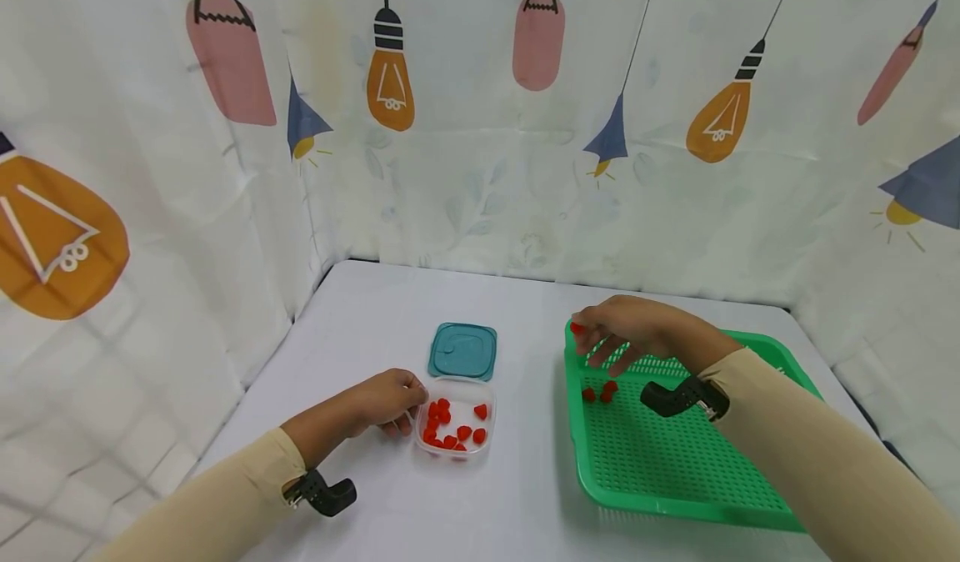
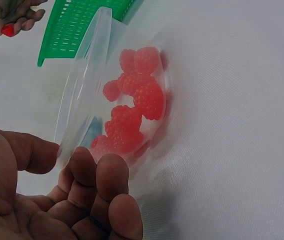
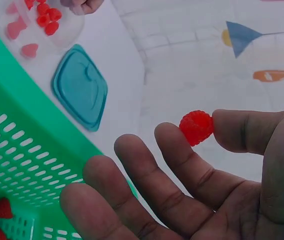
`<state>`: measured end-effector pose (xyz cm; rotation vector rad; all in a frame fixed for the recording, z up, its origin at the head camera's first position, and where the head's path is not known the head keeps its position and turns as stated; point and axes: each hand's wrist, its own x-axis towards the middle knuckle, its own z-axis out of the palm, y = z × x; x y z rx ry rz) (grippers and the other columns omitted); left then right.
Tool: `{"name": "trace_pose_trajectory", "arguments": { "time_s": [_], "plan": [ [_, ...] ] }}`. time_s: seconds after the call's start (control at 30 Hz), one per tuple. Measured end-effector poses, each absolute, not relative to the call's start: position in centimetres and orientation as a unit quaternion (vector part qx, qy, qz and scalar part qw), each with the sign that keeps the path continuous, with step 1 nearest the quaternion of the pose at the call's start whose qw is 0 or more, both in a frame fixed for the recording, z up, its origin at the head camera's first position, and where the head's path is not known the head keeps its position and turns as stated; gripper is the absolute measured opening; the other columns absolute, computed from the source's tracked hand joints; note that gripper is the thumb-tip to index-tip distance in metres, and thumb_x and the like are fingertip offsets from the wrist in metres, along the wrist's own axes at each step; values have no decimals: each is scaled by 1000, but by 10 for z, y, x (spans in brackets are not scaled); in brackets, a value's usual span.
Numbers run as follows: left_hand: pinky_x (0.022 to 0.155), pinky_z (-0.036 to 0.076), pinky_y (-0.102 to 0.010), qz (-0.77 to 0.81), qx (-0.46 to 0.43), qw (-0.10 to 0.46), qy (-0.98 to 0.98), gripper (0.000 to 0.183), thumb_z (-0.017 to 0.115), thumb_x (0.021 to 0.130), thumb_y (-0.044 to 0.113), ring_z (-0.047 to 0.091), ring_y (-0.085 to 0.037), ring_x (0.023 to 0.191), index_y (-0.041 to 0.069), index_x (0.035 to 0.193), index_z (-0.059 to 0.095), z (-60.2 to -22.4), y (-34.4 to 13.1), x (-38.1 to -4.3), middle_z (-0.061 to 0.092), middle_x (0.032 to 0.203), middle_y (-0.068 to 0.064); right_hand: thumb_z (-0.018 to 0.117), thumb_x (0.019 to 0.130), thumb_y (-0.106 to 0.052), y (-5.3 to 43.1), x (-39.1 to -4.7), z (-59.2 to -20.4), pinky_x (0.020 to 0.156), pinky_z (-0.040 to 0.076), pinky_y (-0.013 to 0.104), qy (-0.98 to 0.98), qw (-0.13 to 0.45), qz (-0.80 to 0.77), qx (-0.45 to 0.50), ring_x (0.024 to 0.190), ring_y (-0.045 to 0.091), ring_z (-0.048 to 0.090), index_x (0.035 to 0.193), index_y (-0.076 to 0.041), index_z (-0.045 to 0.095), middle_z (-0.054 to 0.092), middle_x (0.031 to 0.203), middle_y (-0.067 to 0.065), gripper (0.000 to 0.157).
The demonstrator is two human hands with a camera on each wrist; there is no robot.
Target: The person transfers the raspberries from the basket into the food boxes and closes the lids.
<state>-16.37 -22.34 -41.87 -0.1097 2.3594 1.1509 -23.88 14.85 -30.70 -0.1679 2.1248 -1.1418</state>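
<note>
Between thumb and index fingertip, my right hand [image 1: 626,328] pinches a red raspberry [image 3: 197,127], above the left rim of the green basket [image 1: 581,462]. Its other fingers are spread and hold nothing. My left hand [image 1: 386,399] pinches the near-left rim of a clear plastic container [image 2: 89,75] on the table, thumb outside and fingertips at the wall. Several raspberries [image 2: 134,100] lie inside that container. A few more raspberries [image 1: 607,391] rest on the basket floor at its left side, below the right hand.
A teal lid [image 1: 462,351] lies flat right behind the clear container. The white table [image 1: 517,495] stretches between container and basket. A patterned curtain [image 1: 480,187] hangs behind the table and along its sides. Each wrist wears a black camera mount [image 1: 322,494].
</note>
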Motion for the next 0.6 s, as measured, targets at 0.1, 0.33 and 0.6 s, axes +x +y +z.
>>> {"name": "trace_pose_trajectory", "arguments": {
  "time_s": [0.1, 0.33, 0.6],
  "plan": [
    [66, 55, -35, 422, -44, 256, 868, 19, 61, 101, 21, 63, -27, 74, 4, 108, 61, -419, -224, -164, 62, 90, -11, 55, 104, -38, 143, -239, -304, 83, 58, 48, 819, 357, -445, -69, 113, 41, 64, 116, 2, 63, 67, 119, 18, 43],
    [65, 54, -34, 423, -45, 257, 868, 17, 62, 100, 20, 63, -26, 73, 5, 106, 61, -421, -225, -165, 62, 89, -11, 56, 104, -37, 127, -238, -301, 79, 59, 48, 814, 360, -451, -74, 104, 35, 68, 118, -1, 63, 68, 115, 16, 39],
    [65, 54, -34, 424, -44, 259, 867, 16, 61, 100, 20, 64, -26, 73, 4, 106, 61, -422, -226, -166, 62, 88, -11, 57, 103, -37, 105, -236, -302, 78, 59, 48, 808, 370, -452, -78, 103, 35, 69, 117, -3, 64, 69, 116, 17, 37]
  ]
}}
